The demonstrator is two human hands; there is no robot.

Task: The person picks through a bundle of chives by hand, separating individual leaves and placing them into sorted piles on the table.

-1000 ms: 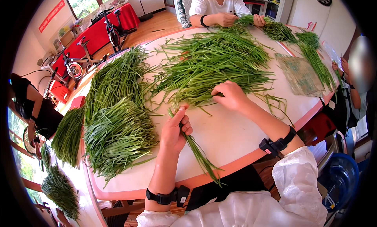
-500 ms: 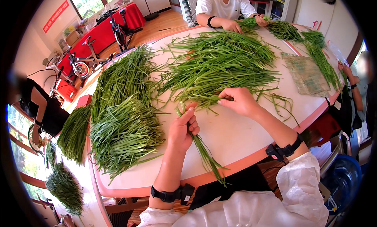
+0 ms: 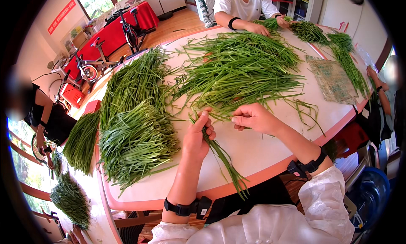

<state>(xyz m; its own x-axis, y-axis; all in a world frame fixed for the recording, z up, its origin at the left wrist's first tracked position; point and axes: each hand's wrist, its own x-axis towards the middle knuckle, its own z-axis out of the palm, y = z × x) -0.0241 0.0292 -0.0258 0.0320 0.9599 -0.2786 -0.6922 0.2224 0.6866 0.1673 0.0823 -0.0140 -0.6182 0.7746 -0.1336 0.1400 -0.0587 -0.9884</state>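
Left grip (image 3: 197,138) holds stalks (image 3: 223,158) over table edge (image 3: 266,173).

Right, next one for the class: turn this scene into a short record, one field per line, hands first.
Left hand: closed around a thin bunch of green stalks
Right hand: thumb and finger pinched near the loose pile; whether a stalk is between them is unclear
Surface: pale table with pink edging
Left side: neater stack of greens
Right side: flat greenish-brown sheet
Far side: person in a white shirt
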